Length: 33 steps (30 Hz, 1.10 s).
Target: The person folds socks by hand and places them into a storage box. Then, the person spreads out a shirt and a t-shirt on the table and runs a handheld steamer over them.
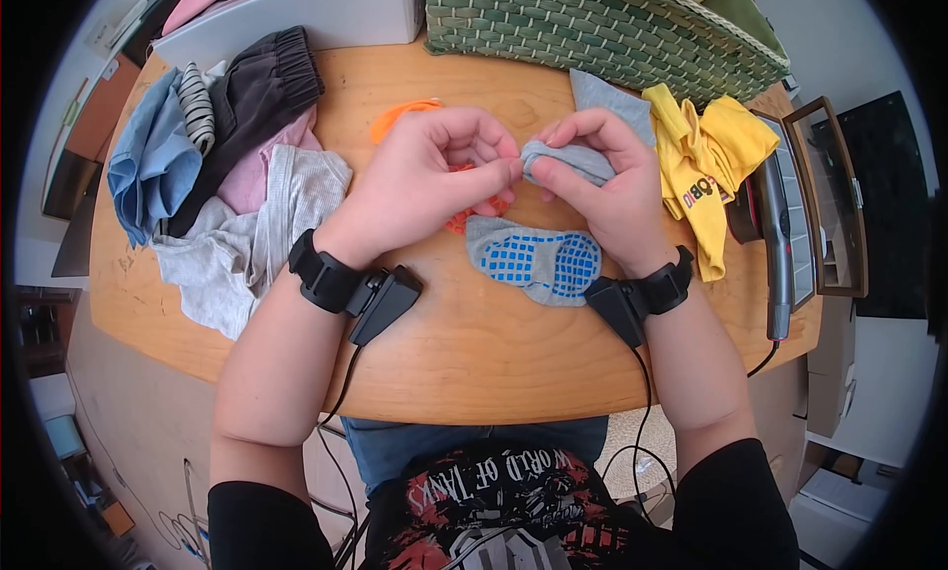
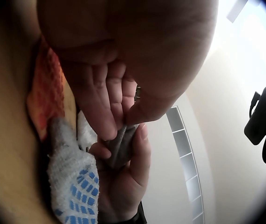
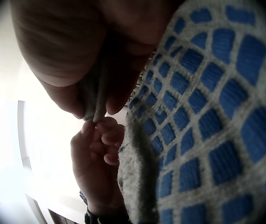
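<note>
In the head view both hands meet over the table at a small bunched grey sock (image 1: 573, 159). My right hand (image 1: 617, 190) grips it between thumb and curled fingers. The thumb and index finger of my left hand (image 1: 430, 175) pinch its left end; the left wrist view shows that pinch at the grey cloth (image 2: 121, 147) from close up. Just below the hands lies another grey sock (image 1: 533, 259), flat, with blue grip squares on its sole; it fills much of the right wrist view. Orange-red fabric (image 1: 462, 220) lies under my left hand, partly hidden.
Folded clothes, including a light grey garment (image 1: 232, 244) and dark trousers (image 1: 262, 91), lie on the left. A green woven basket (image 1: 583, 37) and a white bin (image 1: 336, 17) stand at the back. Yellow clothing (image 1: 716, 155) and grey cloth (image 1: 607, 101) lie to the right.
</note>
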Each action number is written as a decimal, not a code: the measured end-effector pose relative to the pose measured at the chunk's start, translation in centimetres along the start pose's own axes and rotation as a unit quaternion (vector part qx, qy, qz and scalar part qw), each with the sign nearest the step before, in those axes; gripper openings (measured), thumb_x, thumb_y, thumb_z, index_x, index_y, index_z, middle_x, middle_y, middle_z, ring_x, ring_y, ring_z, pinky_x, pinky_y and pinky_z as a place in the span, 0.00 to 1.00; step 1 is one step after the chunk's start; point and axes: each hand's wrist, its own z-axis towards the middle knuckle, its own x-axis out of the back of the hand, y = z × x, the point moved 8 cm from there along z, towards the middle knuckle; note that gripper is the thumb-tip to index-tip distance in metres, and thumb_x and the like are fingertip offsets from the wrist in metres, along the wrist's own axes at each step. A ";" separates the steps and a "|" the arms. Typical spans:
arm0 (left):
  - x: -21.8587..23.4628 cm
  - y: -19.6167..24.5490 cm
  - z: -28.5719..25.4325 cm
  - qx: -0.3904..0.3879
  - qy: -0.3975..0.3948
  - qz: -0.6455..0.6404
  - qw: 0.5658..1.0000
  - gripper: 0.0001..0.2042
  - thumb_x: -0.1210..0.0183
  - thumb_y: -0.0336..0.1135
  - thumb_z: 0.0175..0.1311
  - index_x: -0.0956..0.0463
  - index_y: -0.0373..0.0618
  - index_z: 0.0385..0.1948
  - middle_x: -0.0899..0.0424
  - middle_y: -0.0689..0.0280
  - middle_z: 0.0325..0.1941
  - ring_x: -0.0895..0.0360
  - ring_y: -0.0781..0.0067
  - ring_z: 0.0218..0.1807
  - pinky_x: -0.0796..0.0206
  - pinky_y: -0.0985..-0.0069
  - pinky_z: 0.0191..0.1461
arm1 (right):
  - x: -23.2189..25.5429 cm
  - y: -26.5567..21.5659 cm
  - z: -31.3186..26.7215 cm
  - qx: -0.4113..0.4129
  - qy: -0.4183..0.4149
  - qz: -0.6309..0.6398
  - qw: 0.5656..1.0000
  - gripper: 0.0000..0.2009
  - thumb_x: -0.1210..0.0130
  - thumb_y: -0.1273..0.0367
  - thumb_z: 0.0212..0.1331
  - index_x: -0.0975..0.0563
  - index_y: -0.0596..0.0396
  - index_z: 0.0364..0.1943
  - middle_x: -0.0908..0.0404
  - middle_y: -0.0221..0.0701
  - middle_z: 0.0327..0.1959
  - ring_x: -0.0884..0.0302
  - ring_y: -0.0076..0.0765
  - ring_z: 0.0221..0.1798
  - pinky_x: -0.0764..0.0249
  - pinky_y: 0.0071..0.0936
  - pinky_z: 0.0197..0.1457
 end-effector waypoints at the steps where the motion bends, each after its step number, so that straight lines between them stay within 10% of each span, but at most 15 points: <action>1: -0.1 0.1 -0.1 -0.001 -0.003 -0.002 1.000 0.05 0.38 0.28 0.68 0.21 0.37 0.40 0.15 0.68 0.34 0.16 0.82 0.38 0.20 0.81 0.41 | 0.1 0.0 0.0 0.000 0.007 -0.003 1.000 0.12 0.29 0.72 0.56 0.21 0.56 0.41 0.16 0.27 0.41 0.20 0.22 0.47 0.23 0.23 0.55; 23: 0.7 0.2 0.4 -0.049 0.006 0.010 0.999 0.11 0.36 0.28 0.68 0.24 0.37 0.49 0.17 0.68 0.44 0.19 0.85 0.43 0.23 0.85 0.43 | -0.7 0.3 0.2 -0.019 -0.064 0.064 0.996 0.13 0.35 0.75 0.63 0.23 0.60 0.50 0.17 0.32 0.50 0.18 0.25 0.49 0.21 0.23 0.54; 33: 1.7 0.0 0.4 -0.021 0.050 -0.028 0.998 0.09 0.37 0.29 0.68 0.24 0.36 0.44 0.16 0.66 0.41 0.17 0.81 0.40 0.22 0.81 0.44 | 1.3 0.9 0.4 -0.101 0.032 0.112 0.988 0.15 0.37 0.76 0.64 0.23 0.61 0.54 0.16 0.33 0.49 0.17 0.25 0.50 0.17 0.23 0.52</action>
